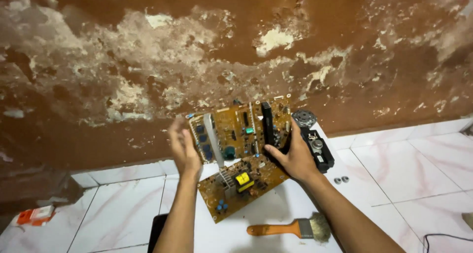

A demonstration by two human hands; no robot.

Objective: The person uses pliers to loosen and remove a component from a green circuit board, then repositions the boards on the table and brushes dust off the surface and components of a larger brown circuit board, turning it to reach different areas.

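My right hand (294, 157) grips the right edge of a large brown circuit board (241, 130), holding it up tilted in front of me. The board carries a black heat sink, blue capacitors and a metal bracket. My left hand (184, 147) is beside the board's left edge, fingers spread and blurred, holding nothing. A second brown circuit board (241, 184) with a yellow transformer lies on the white floor just below the raised one.
A paintbrush with an orange handle (290, 228) lies on the tiles near me. A black drive mechanism (318, 147) and a round metal part (304, 118) sit behind my right hand. Two small metal rings (341, 180) lie to the right. An orange-and-white object (35, 215) is far left. The peeling brown wall (148, 61) is close ahead.
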